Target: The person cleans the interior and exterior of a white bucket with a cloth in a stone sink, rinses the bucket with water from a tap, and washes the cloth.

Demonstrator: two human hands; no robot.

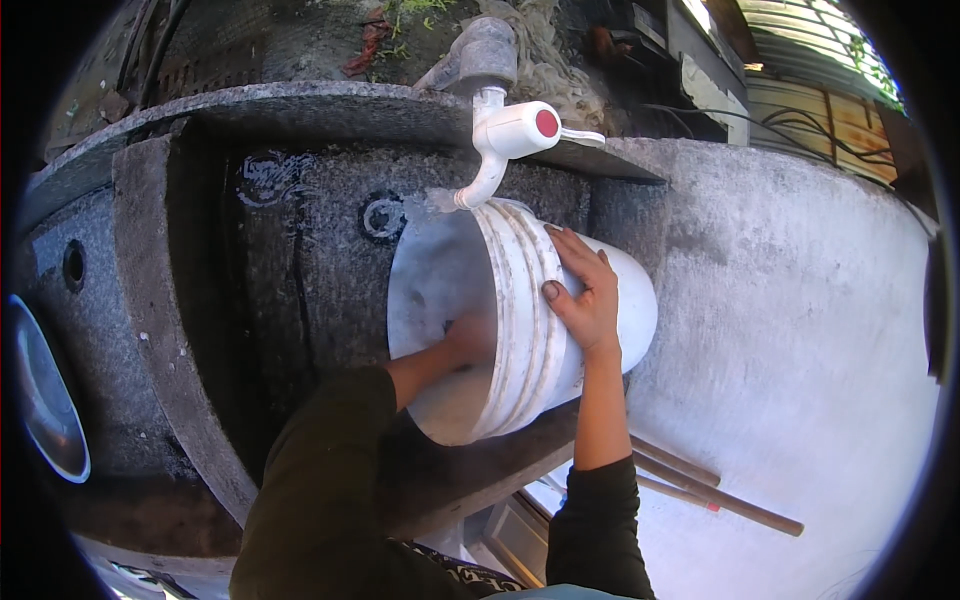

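Observation:
A white plastic bucket with ridged bands lies on its side across the concrete sink, its mouth turned left. My left hand reaches into the mouth toward the inner wall; its fingers are blurred and mostly hidden, with a small dark patch beside them. On the outside, my right hand holds the bucket by its upper side, thumb and fingers pressed against the wall near the ridges. Directly above the bucket's rim hangs the spout of a white tap with a red cap, and water splashes near its mouth.
The concrete sink has a wet floor and a round drain. A metal basin stands at the far left beyond a concrete divider. Wooden poles lie at the lower right, below a pale concrete slab.

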